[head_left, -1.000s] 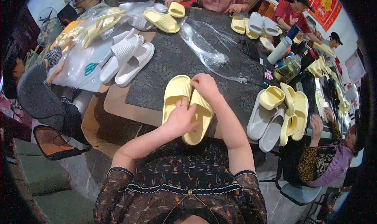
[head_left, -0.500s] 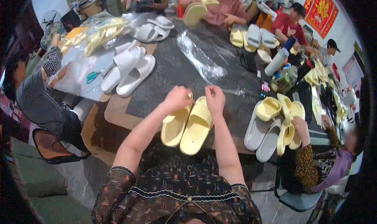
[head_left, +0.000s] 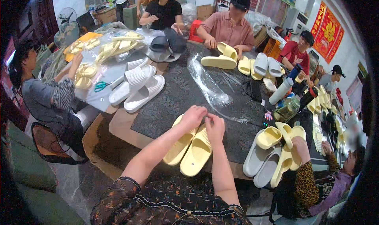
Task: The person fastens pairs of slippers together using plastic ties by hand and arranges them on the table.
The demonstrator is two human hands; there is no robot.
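Note:
A pair of pale yellow slides lies near the table's front edge, toes away from me. The left slide (head_left: 175, 148) is partly covered by my left forearm; the right slide (head_left: 195, 158) shows its ribbed strap and insole. Above their toe ends, my left hand (head_left: 194, 117) and my right hand (head_left: 216, 129) meet with pinched fingertips. Whatever is between those fingers is too small to make out. Just beyond my hands, a bundle of thin clear plastic strands (head_left: 211, 89) stretches across the dark tabletop (head_left: 173, 95).
White slides (head_left: 138, 87) and green-handled scissors (head_left: 101, 86) lie left. To the right are grey slides (head_left: 256, 162) with yellow ones, one under a co-worker's hand (head_left: 301, 149). Bottles (head_left: 281, 91) stand behind them. Across the table, a person handles a yellow slide (head_left: 221, 58).
My hands have come together from apart, fingertips now meeting. The view has shifted, showing more of the far side. Across the table, the raised yellow slide has come down to the tabletop.

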